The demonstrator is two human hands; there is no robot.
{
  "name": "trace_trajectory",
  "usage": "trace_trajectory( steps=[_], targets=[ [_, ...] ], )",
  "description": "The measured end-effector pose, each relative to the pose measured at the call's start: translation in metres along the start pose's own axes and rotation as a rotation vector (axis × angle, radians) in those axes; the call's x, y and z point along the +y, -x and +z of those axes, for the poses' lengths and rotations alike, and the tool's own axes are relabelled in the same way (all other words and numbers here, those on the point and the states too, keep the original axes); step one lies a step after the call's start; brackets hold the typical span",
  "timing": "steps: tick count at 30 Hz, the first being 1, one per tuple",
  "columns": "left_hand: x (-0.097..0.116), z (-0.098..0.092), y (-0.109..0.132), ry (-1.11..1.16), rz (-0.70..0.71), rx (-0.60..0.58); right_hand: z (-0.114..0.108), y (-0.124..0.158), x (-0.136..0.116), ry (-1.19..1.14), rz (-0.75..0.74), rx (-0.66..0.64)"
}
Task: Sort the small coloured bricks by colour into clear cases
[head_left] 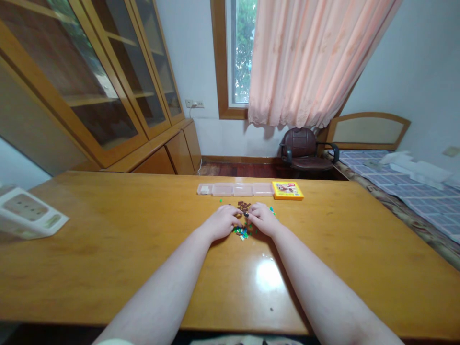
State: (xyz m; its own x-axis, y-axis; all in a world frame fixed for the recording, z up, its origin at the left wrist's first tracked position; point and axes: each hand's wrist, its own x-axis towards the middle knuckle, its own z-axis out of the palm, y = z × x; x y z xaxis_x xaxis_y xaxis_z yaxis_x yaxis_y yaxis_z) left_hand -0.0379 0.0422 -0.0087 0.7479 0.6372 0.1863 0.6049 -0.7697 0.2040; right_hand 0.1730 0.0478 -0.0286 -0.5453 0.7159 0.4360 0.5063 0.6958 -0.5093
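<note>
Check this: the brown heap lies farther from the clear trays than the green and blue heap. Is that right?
Not quite: the head view shows the brown heap nearer the clear trays than the green and blue heap.

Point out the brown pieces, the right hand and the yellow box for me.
Brown pieces (243,206): head view, on the middle of the visible pile.
Right hand (264,219): head view, on the back of the hand.
Yellow box (288,190): head view, on the middle of its printed face.
</note>
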Motion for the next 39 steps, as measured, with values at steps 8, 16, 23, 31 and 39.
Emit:
trace_trajectory(
  steps=[8, 16, 23, 31, 39],
  targets=[
    [0.003, -0.003, 0.002, 0.049, 0.061, 0.030, -0.002, -0.001, -0.006, -0.020, -0.008, -0.040],
    [-0.001, 0.002, 0.000, 0.027, 0.013, 0.021, 0.001, -0.001, -0.004, 0.003, 0.023, -0.107],
    [-0.005, 0.006, 0.001, -0.062, -0.150, 0.014, 0.001, -0.002, -0.003, 0.124, 0.214, -0.055],
    [-0.003, 0.001, 0.000, -0.034, -0.183, 0.058, 0.000, -0.001, -0.001, 0.090, 0.207, -0.034],
    [0.002, -0.005, -0.001, 0.047, -0.009, 0.002, -0.001, -0.001, -0.002, 0.167, 0.154, -0.061]
  ],
)
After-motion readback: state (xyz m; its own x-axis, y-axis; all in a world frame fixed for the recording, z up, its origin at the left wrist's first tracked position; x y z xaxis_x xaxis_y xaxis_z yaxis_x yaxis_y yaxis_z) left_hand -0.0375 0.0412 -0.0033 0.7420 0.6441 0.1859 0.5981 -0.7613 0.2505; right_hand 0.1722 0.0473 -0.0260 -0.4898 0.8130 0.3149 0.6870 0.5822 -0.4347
